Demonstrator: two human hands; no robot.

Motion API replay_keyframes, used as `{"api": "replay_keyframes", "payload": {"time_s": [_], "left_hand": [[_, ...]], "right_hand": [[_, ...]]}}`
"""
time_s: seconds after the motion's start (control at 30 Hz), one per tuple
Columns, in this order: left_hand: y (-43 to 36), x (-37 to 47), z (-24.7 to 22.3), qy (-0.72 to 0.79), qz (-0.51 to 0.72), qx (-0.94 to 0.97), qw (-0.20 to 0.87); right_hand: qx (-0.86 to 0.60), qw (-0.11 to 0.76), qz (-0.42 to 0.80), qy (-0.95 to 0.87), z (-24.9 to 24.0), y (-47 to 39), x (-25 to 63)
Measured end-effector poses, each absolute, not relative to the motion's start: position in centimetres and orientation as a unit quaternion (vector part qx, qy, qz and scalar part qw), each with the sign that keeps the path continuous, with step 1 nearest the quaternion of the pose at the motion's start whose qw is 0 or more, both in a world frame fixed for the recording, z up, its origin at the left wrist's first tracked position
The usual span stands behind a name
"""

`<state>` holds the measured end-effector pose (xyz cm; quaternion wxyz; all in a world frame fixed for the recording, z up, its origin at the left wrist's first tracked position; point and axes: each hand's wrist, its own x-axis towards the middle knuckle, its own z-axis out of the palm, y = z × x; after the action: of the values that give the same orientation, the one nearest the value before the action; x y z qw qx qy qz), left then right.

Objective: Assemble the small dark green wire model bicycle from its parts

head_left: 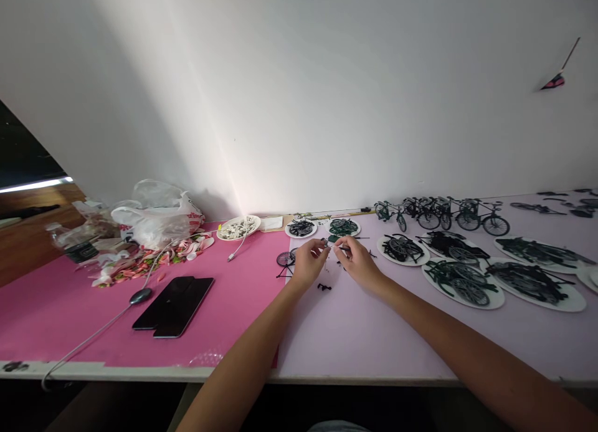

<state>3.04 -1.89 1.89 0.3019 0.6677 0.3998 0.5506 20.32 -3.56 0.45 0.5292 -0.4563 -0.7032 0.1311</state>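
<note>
My left hand (309, 261) and my right hand (359, 265) meet over the pale lilac tabletop, fingertips almost touching. Both are closed in a pinch around small parts that I cannot make out. Left of my left hand lies a dark model bicycle part with a spoked wheel (284, 259), partly hidden behind the hand. A small black piece (324, 287) rests on the table below my hands. Just beyond them stand a plate of black parts (301, 228) and a plate of green parts (343, 227).
Model bicycles (481, 217) stand along the wall at right, behind several plates of bicycle parts (462, 283). On the pink left side lie two phones (174, 307), a cable puck (141, 296), petals (140, 267), a plastic bag (159, 217) and a plate of white pieces (238, 228).
</note>
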Motion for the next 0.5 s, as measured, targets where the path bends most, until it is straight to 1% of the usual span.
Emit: {"api": "replay_keyframes", "payload": {"time_s": [0.2, 0.5], "left_hand": [[-1.55, 2.8, 1.75, 0.405, 0.547, 0.674, 0.288], [-1.33, 2.25, 1.79, 0.412, 0.523, 0.696, 0.269]], "right_hand": [[-0.451, 0.522, 0.154, -0.707, -0.48, -2.99, 20.53], [-0.452, 0.492, 0.14, -0.731, -0.4, -2.69, 20.98]]}}
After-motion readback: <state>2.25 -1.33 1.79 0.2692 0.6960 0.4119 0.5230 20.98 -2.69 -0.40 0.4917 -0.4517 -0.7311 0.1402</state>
